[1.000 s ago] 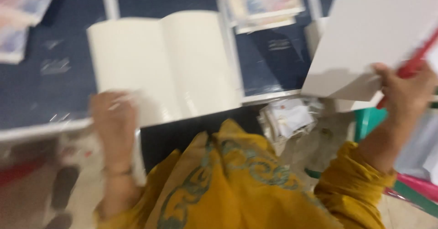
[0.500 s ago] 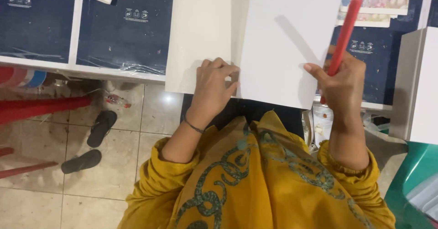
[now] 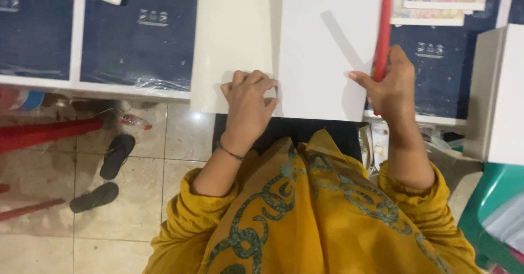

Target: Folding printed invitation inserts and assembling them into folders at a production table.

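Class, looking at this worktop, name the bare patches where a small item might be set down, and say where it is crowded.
Free: the cream open page above the left hand, and the white sheet between that hand and the red stick in the right hand. Crowded: the dark blue book covers and the upper right.

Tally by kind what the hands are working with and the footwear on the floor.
Open white blank book: 1
Loose white rectangular sheet: 1
Red stick-shaped tool in the right hand: 1
Black sandals on the tiled floor: 2
Total: 5

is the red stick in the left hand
No, the red stick is held upright in the right hand, while the left hand presses on the white sheet.
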